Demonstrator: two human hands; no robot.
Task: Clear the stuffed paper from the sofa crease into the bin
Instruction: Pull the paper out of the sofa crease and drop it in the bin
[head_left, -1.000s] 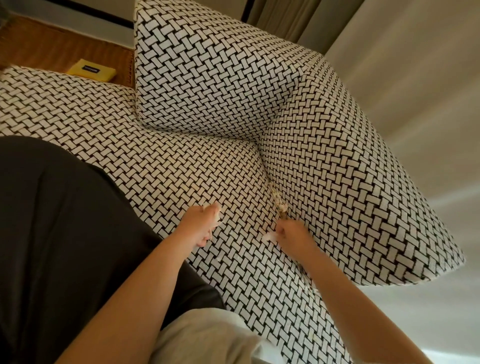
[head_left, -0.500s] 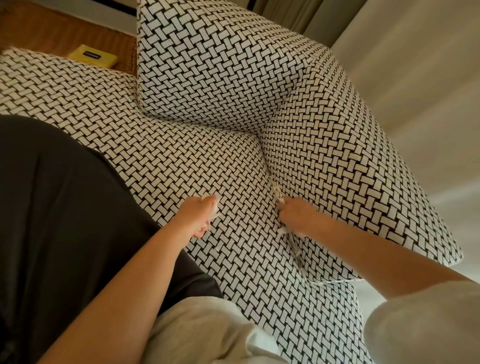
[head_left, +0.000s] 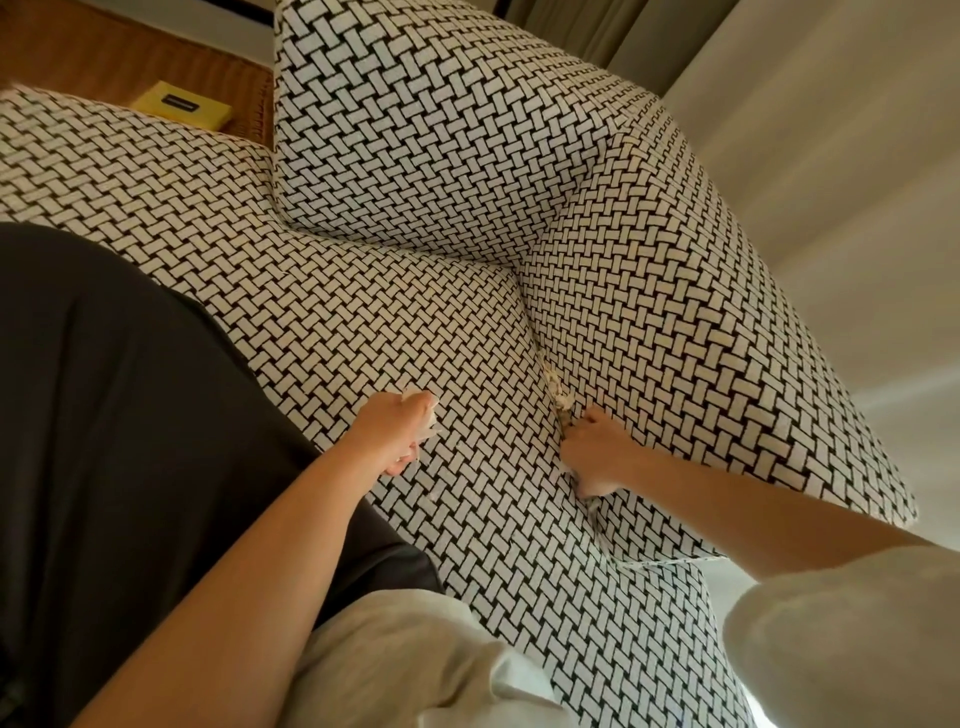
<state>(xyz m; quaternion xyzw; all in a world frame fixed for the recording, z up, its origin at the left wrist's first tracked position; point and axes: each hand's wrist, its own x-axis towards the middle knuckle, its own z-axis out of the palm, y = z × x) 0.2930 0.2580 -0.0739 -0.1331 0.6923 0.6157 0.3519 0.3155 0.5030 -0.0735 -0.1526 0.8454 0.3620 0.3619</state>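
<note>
Crumpled pale paper (head_left: 560, 395) is wedged in the crease between the seat and the side cushion of a black-and-white woven sofa (head_left: 415, 171). My right hand (head_left: 597, 452) sits at the crease just below that paper, fingers curled into the gap; what they hold is hidden. On the seat to the left, my left hand (head_left: 397, 434) grips a small wad of white paper (head_left: 431, 421) that pokes out between its fingers. No bin is in view.
A dark cloth (head_left: 130, 441) covers the left part of the seat. A yellow box (head_left: 182, 106) lies on a wooden surface beyond the sofa. Beige curtains (head_left: 831, 156) hang to the right. My pale clothing fills the bottom edge.
My right hand moved up along the crease towards the stuffed paper and then settled just below it. My left hand stayed on the seat with its wad.
</note>
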